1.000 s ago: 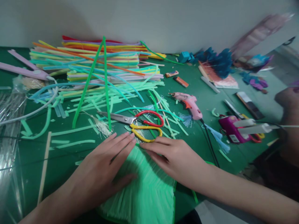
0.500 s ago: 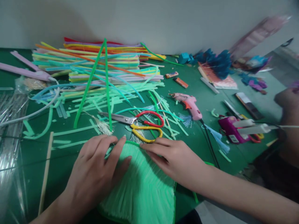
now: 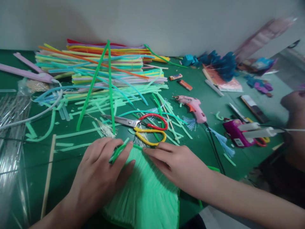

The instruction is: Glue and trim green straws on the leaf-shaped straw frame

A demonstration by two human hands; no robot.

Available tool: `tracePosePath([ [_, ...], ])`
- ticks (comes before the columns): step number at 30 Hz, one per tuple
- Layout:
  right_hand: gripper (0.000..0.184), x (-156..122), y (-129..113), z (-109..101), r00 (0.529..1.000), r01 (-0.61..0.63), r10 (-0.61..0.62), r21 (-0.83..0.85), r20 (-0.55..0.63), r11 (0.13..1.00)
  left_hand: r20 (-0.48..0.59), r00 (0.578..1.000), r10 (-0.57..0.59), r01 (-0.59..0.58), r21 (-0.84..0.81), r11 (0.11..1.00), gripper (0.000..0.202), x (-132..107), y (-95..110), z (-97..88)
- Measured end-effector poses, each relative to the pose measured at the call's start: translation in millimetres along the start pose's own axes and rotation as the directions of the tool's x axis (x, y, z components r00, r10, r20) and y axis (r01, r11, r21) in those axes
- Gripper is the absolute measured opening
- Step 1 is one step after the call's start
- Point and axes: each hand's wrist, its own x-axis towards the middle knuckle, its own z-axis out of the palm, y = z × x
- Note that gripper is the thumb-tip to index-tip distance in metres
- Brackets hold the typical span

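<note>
A light green panel [image 3: 150, 190] of pipe cleaners laid side by side, with a darker green rim, stands tilted at the front. My left hand [image 3: 97, 175] is closed over its upper left edge, thumb on the face. A short bit of green pipe cleaner [image 3: 119, 152] shows between those fingers. On the top rim, my right hand [image 3: 175, 160] pinches the edge; its fingertips are partly hidden. Just beyond both hands lie scissors [image 3: 126, 121] with one red and one yellow handle, the right knuckles close to the yellow loop.
Bundles of coloured pipe cleaners [image 3: 107, 58] lie at the back. Loose green pieces are scattered before them. To the right are a pink glue gun [image 3: 196, 109], lighters [image 3: 184, 85] and a purple box [image 3: 234, 133]. A wooden stick [image 3: 48, 178] lies left. Another person's arm [image 3: 295, 121] is at right.
The left index finger has shifted slightly right along the rim, and more of the green pipe cleaner bit shows between the left fingers. My right hand keeps almost the same place.
</note>
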Motion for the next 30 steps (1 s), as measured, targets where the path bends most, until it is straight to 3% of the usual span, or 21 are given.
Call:
tracePosePath([
  [21, 0.029, 0.1, -2.0, 2.6, 1.0, 0.001, -0.001, -0.025, 0.025, 1.0, 0.013, 0.998, 0.057, -0.055, -0.133, 0.99, 0.033, 1.0, -0.2, 1.2],
  [30, 0.03, -4.8, -1.1, -2.3, 0.999, -0.032, 0.033, 0.023, -0.033, 0.999, 0.033, 0.998, 0.052, -0.047, -0.14, 0.989, 0.033, 1.4, -1.0, 1.7],
])
